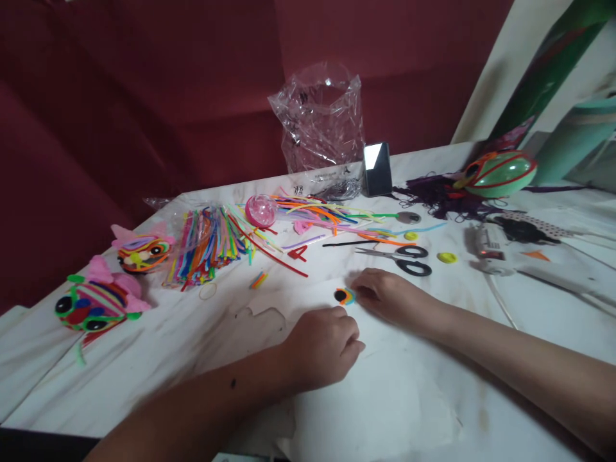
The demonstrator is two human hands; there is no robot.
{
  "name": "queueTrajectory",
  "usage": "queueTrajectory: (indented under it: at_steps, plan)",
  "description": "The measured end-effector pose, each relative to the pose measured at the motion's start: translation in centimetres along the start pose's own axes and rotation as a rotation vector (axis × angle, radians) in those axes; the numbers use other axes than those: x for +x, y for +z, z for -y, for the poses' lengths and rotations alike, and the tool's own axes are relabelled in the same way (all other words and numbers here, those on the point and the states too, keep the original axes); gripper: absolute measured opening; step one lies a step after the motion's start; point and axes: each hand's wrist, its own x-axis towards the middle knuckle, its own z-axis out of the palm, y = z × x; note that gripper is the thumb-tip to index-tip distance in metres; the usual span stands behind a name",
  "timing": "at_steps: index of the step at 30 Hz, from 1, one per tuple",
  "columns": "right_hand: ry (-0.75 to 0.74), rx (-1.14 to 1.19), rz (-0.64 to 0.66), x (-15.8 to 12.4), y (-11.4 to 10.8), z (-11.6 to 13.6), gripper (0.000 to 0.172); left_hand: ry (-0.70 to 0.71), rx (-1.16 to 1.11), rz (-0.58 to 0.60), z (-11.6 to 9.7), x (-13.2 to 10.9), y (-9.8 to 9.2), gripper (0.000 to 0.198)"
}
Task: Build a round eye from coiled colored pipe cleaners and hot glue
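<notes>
Between my hands is a small pipe-cleaner eye, black in the centre with orange, yellow and blue around it. My right hand has its fingertips closed at the right edge of that eye. My left hand is just below and left of it, resting low over the table with fingers curled in; whatever they may hold is hidden. Scissors with black handles lie behind my right hand. A bent red pipe cleaner and short cut pieces lie farther back and to the left.
Two colourful fish-like crafts stand on the left, near bundled pipe cleaners. A clear plastic bag and a phone stand at the back. A glue gun with cord and a green balloon-like craft are on the right.
</notes>
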Motion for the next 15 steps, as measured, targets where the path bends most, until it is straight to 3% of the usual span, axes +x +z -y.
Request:
queueTrajectory:
  at_steps: [15]
  plan:
    - [0.279, 0.032, 0.090, -0.23, -0.51, 0.73, 0.008, 0.123, 0.170, -0.042, 0.08, 0.00, 0.41, 0.022]
